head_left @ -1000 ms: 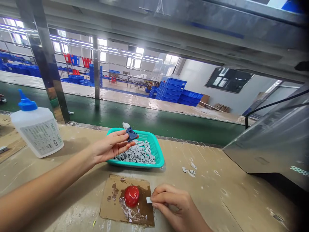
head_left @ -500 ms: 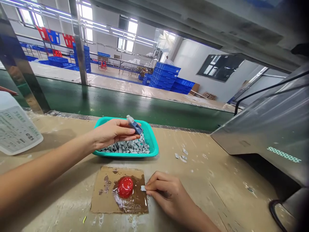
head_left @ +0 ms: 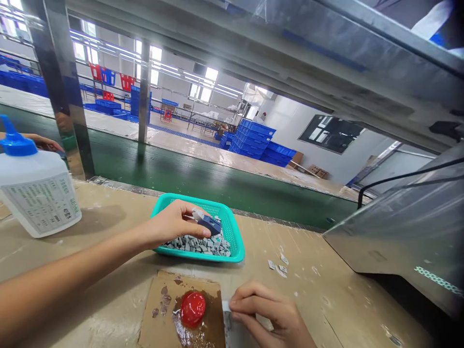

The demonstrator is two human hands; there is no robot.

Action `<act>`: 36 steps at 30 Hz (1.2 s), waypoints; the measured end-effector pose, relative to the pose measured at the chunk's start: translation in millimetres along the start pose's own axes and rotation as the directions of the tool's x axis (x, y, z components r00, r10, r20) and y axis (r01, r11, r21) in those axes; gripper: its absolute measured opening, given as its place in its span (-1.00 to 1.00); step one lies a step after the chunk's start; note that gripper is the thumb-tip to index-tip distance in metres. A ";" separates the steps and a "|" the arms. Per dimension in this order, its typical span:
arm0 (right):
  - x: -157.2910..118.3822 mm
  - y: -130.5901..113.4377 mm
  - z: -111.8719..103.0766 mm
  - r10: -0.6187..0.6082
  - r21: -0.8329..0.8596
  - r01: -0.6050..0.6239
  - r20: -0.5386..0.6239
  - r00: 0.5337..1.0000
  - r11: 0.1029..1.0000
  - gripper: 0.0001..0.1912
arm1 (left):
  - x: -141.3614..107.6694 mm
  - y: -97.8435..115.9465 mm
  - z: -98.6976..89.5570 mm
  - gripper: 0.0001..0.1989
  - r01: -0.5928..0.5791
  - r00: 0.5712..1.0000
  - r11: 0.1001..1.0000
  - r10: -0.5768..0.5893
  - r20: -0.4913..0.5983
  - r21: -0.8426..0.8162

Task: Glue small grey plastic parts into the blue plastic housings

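Observation:
Over the teal basket (head_left: 237, 241) of small grey pieces (head_left: 203, 245), my left hand (head_left: 177, 224) grips a dark blue part (head_left: 210, 224) with a whitish piece at its upper left end. My right hand (head_left: 268, 311) pinches a small light grey piece (head_left: 226, 305) between thumb and fingers, just beside the right edge of a cardboard square (head_left: 150, 324). On the cardboard sits a glossy red blob (head_left: 193, 308), with a wet brown stain around it.
A white glue bottle (head_left: 43, 193) with a blue cap stands at left, a person's hand (head_left: 47, 143) behind it. Several loose grey pieces (head_left: 278, 267) lie right of the basket. A metal housing (head_left: 391, 232) stands at right; a green belt (head_left: 217, 181) runs behind.
The view has shifted, showing more of the bottle. My left hand has lowered the blue part toward the basket. My right hand still pinches its piece, now slightly off the cardboard's edge.

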State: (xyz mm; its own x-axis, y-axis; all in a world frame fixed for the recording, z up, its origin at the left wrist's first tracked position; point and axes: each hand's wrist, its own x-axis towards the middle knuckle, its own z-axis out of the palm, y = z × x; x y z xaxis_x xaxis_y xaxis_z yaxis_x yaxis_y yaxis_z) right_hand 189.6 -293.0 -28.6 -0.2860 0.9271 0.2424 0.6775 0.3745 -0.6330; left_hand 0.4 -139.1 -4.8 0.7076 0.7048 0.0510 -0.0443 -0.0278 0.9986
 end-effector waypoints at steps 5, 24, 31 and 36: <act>24.2 -20.6 -25.0 -0.006 0.106 0.019 -0.121 0.993 0.994 -0.88 | -0.6 -2.4 2.0 -0.87 -0.074 0.997 0.997 0.074 0.014 -0.029; 87.9 -21.8 -17.1 0.433 0.893 -0.139 -0.067 0.899 0.427 -0.64 | -6.5 -1.7 9.8 -0.88 -0.401 0.903 0.872 0.428 -0.041 0.281; 88.5 -21.7 -6.3 0.447 0.818 -0.045 -0.266 0.854 0.574 -0.65 | -9.8 -2.6 17.2 -0.84 -0.476 0.846 0.750 0.533 0.007 0.459; 85.8 -21.7 5.0 0.398 0.802 0.030 -0.328 0.857 0.596 -0.67 | -15.4 -3.1 21.6 -0.85 -0.528 0.764 0.618 0.645 0.009 0.583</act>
State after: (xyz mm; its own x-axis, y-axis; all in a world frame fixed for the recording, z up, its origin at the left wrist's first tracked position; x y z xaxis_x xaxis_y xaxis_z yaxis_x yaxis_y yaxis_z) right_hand 146.9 -221.6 2.2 0.2468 0.9489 0.1967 -0.1485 0.2376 -0.9599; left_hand 4.9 -165.2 -8.4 0.5183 0.5144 0.6832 0.0102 -0.8025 0.5965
